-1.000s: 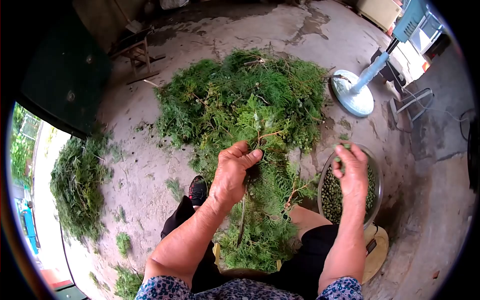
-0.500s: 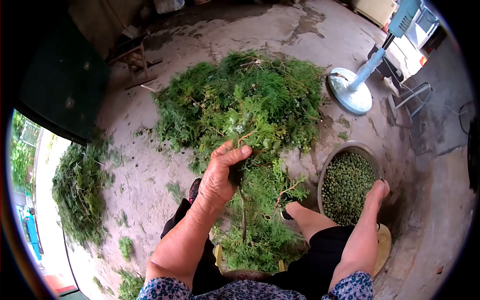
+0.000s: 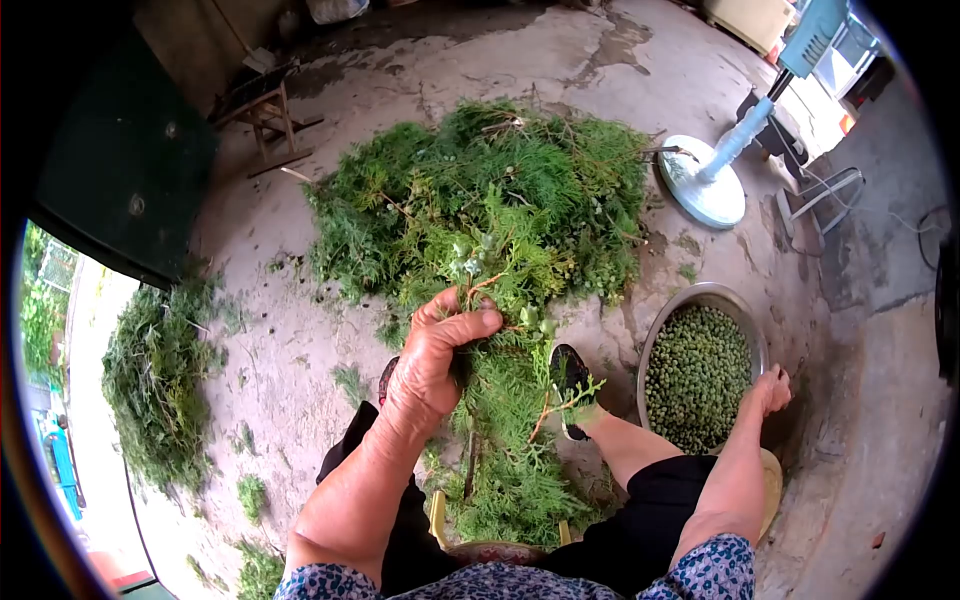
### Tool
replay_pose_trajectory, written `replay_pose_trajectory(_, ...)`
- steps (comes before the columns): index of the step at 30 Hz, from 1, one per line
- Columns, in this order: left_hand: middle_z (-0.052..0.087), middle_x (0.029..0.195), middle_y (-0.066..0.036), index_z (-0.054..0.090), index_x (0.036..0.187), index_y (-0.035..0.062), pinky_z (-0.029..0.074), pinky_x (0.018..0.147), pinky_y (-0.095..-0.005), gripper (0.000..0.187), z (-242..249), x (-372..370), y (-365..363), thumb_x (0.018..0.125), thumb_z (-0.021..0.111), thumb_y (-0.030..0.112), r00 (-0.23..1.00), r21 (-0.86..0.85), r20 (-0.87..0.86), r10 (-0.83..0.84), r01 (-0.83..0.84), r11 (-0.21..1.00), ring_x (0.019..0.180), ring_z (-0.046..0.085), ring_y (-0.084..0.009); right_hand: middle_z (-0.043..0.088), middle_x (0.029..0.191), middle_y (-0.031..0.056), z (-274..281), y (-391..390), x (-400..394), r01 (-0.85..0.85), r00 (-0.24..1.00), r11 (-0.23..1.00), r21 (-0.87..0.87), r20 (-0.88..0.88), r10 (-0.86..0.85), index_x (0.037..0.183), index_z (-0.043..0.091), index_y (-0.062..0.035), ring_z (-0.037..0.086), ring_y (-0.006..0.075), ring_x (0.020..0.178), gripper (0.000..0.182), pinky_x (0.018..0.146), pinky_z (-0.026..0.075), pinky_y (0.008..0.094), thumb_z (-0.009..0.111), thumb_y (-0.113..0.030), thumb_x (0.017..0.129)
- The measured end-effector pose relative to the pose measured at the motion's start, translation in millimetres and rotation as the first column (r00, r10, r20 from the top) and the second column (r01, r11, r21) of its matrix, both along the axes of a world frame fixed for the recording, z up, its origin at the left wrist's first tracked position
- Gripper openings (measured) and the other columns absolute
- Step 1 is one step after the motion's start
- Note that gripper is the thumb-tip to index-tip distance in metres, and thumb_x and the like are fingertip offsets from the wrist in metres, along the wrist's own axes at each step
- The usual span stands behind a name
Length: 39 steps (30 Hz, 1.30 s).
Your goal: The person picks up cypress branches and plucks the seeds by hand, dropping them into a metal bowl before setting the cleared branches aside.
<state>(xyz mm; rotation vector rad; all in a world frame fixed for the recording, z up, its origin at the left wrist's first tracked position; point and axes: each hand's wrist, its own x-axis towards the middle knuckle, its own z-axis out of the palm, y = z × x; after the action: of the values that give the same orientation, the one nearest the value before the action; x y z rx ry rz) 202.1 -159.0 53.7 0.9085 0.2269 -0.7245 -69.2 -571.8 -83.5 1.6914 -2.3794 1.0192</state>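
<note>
My left hand (image 3: pixel 437 345) is closed around a leafy evergreen branch (image 3: pixel 515 400), thumb pressed over the stem. Pale green cones (image 3: pixel 470 262) stand out above the fingers, and the foliage hangs down between my knees. On the right, a metal basin (image 3: pixel 655 335) holds a heap of small green cones (image 3: pixel 697 378). My right hand (image 3: pixel 768 390) is at the basin's lower right rim with its fingers curled in; whether anything is inside them is hidden.
A large pile of cut evergreen branches (image 3: pixel 480 190) lies ahead on the concrete floor, and another heap (image 3: pixel 155 385) at the left. A fan's round base (image 3: pixel 702 180) stands at the right, a wooden stool (image 3: pixel 265 125) at the far left.
My right hand has shifted slightly outward and down along the basin's rim. The branch in my left hand has turned and swung a little, showing its cones more clearly.
</note>
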Motion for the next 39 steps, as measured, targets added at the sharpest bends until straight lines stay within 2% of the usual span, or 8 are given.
replay_pose_trajectory(6, 0.064, 0.080, -0.004, 0.056, 0.083, 0.0096, 0.048, 0.076, -0.0292, 0.026, 8.2, -1.1, 3.0, 0.066, 0.065, -0.008, 0.998, -0.028, -0.017, -0.060, 0.060, 0.998, 0.075, 0.061, -0.0170, 0.059, 0.076, 0.0013, -67.8, -70.0, -50.7, -0.250, 0.931, 0.968, 0.007, 0.277, 0.238, 0.094, 0.066, -0.0085, 0.047, 0.0116, 0.052, 0.038, 0.048, 0.039, 0.0243, 0.069, -0.041, 0.074)
replay_pose_trajectory(9, 0.063, 0.079, -0.003, 0.058, 0.082, 0.0093, 0.049, 0.075, -0.0292, 0.025, 3.2, -3.3, 1.4, 0.066, 0.066, -0.008, 0.998, -0.032, 0.011, -0.060, 0.060, 0.998, 0.074, 0.061, -0.0164, 0.054, 0.065, -0.0010, 13.3, -1.4, 18.9, -0.428, 0.360, 0.891, 0.150, 0.933, 0.016, 0.089, 0.064, -0.0108, 0.044, 0.0088, 0.050, 0.030, 0.040, 0.031, 0.0220, 0.069, -0.036, 0.075)
replay_pose_trajectory(17, 0.063, 0.074, -0.002, 0.060, 0.082, 0.0068, 0.050, 0.068, -0.0282, 0.023, -6.9, -11.9, -7.3, 0.065, 0.068, -0.008, 0.985, -0.020, 0.120, -0.123, 0.126, 0.992, 0.069, 0.061, -0.0146, 0.049, 0.065, -0.0063, 130.6, 202.8, 153.1, -0.975, -0.186, 0.030, -0.218, 0.889, 0.418, 0.097, 0.061, -0.0099, 0.036, 0.0004, 0.047, 0.014, 0.038, 0.025, 0.0145, 0.059, -0.017, 0.085)
replay_pose_trajectory(21, 0.063, 0.075, -0.004, 0.059, 0.085, 0.0047, 0.052, 0.065, -0.0280, 0.025, -10.8, -15.2, -12.3, 0.066, 0.069, -0.009, 0.994, -0.018, 0.063, -0.090, 0.091, 0.996, 0.068, 0.062, -0.0161, 0.060, 0.085, 0.0074, 140.9, 252.5, 176.3, -0.897, -0.441, -0.383, -0.220, 0.380, 0.813, 0.101, 0.054, -0.0083, 0.060, 0.0152, 0.067, 0.033, 0.056, 0.052, 0.0250, 0.067, -0.027, 0.077)
replay_pose_trajectory(25, 0.062, 0.074, -0.005, 0.058, 0.083, 0.0053, 0.052, 0.063, -0.0277, 0.026, -8.0, -13.8, -11.5, 0.066, 0.068, -0.010, 0.988, -0.020, 0.108, -0.107, 0.109, 0.994, 0.067, 0.062, -0.0155, 0.060, 0.077, 0.0099, 135.0, 273.6, 178.6, -0.954, -0.286, -0.224, -0.202, 0.376, 0.881, 0.091, 0.052, -0.0041, 0.059, 0.0257, 0.062, 0.027, 0.053, 0.048, 0.0299, 0.069, -0.017, 0.075)
replay_pose_trajectory(30, 0.061, 0.073, -0.004, 0.057, 0.082, 0.0059, 0.051, 0.060, -0.0266, 0.025, -8.1, -17.3, -11.1, 0.067, 0.067, -0.011, 0.993, -0.010, 0.108, -0.044, 0.045, 0.999, 0.063, 0.060, -0.0145, 0.058, 0.067, 0.0022, 124.7, 272.0, 189.1, -0.962, 0.038, 0.172, -0.214, 0.515, 0.856, 0.083, 0.054, -0.0073, 0.054, 0.0087, 0.054, 0.010, 0.044, 0.043, 0.0233, 0.062, -0.014, 0.083)
replay_pose_trajectory(35, 0.061, 0.072, -0.003, 0.055, 0.082, 0.0075, 0.052, 0.060, -0.0268, 0.024, -3.9, -12.0, -4.2, 0.069, 0.066, -0.010, 0.994, -0.036, 0.113, -0.008, 0.012, 0.999, 0.064, 0.060, -0.0138, 0.056, 0.076, 0.0023, 127.2, 236.0, 180.7, -0.977, -0.170, 0.133, -0.168, 0.985, 0.002, 0.085, 0.054, -0.0086, 0.046, 0.0083, 0.049, 0.018, 0.038, 0.030, 0.0188, 0.058, -0.026, 0.086)
replay_pose_trajectory(39, 0.061, 0.073, -0.003, 0.056, 0.082, 0.0075, 0.052, 0.060, -0.0271, 0.023, -8.9, -11.4, -5.3, 0.069, 0.067, -0.009, 0.992, -0.068, 0.122, -0.024, 0.033, 0.997, 0.067, 0.060, -0.0137, 0.059, 0.078, -0.0011, 128.9, 239.5, 175.5, -0.975, -0.115, -0.182, -0.129, 0.989, -0.089, 0.093, 0.059, -0.0098, 0.054, 0.0081, 0.059, 0.012, 0.051, 0.042, 0.0216, 0.057, -0.013, 0.082)
